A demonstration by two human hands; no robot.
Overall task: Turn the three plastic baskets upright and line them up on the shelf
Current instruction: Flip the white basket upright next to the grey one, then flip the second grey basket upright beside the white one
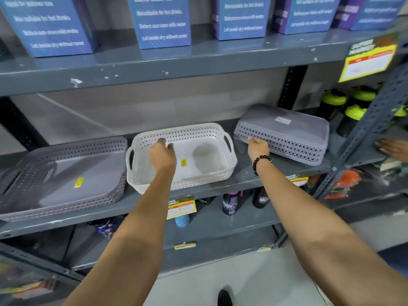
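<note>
Three plastic baskets sit on the grey middle shelf [260,173]. At the left a grey basket [66,173] stands upright with a yellow sticker inside. The white basket [205,160] in the middle is upright too. My left hand [162,155] hovers over its inside with fingers bent and nothing held. At the right a grey basket [284,134] lies upside down, its left end lifted a little. My right hand [257,146], a black bead bracelet on its wrist, grips that basket's lower left rim.
Blue boxes [163,23] stand on the shelf above. Dark bottles with green lids [344,109] stand right of the overturned basket, behind a perforated upright post [364,133]. Another person's hand [395,149] shows at the far right. Bottles stand on the lower shelf.
</note>
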